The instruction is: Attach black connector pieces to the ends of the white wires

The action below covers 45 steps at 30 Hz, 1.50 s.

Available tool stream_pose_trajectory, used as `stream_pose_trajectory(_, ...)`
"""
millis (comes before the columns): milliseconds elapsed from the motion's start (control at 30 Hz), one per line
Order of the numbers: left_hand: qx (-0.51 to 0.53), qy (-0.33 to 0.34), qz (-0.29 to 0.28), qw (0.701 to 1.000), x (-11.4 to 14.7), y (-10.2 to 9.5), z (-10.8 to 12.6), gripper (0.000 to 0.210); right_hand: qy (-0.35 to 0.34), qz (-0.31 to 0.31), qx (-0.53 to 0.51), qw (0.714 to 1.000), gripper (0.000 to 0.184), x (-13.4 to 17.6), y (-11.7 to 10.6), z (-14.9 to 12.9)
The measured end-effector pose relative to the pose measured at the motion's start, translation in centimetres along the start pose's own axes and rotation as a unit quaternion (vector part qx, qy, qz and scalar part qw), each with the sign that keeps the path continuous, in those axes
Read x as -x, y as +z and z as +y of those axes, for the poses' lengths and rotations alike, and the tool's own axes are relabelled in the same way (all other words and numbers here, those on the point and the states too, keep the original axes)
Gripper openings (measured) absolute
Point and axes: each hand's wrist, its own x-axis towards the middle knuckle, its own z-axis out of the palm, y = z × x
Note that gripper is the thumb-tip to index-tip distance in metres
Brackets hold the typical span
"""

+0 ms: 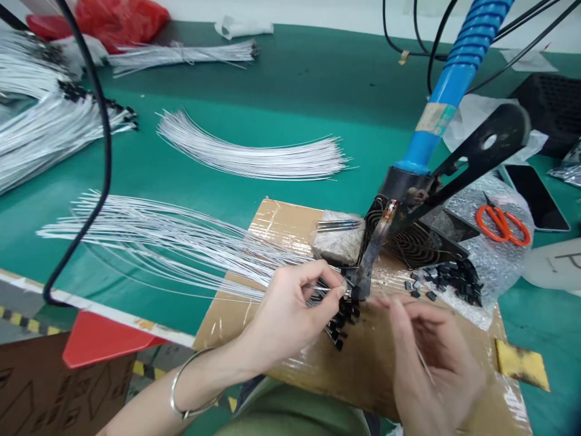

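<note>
My left hand (297, 309) is closed, pinching a white wire (333, 289) by its end, beside a black connector (355, 293) under the tip of a blue-handled soldering iron (374, 254). My right hand (433, 357), slightly blurred, is closed on a thin solder wire (425, 365) that runs through the palm. The fingertips of that hand are just right of the iron's tip. Whether the solder touches the tip I cannot tell. More black connectors (336, 336) on wire ends lie below the left fingertips, their white wires (195, 242) trailing left.
A cardboard sheet (290, 221) lies under the work. Nearby are loose black connectors (456, 281), orange-handled scissors (502, 224), a yellow sponge (521, 364) and a phone (535, 197). Another white wire bundle (254, 154) lies behind. A black cable (105, 145) loops across the left.
</note>
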Motion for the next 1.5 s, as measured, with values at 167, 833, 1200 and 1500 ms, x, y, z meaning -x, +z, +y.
stream_pose_trajectory(167, -0.052, 0.0, -0.015, 0.999, 0.5, -0.9, -0.9, 0.021, 0.094, 0.081, -0.162, 0.979, 0.031, -1.9, -3.5, 1.8)
stream_pose_trajectory(833, -0.201, 0.26, 0.101, 0.939, 0.6, -3.2, -2.7, 0.013, 0.111, 0.081, -0.129, 0.982, 0.062, -2.6, -7.0, 6.5)
stream_pose_trajectory(1200, -0.542, 0.266, 0.08, 0.793, -15.6, -11.2, -4.3, 0.022, 0.137, 0.073, -0.139, 0.978, 0.05, -2.4, -8.4, 9.1)
stream_pose_trajectory(1500, -0.485, 0.257, 0.079, 0.832, -17.8, -12.0, -6.5, 0.02, 0.101, 0.066, -0.126, 0.985, 0.054, -2.1, -8.0, 9.1)
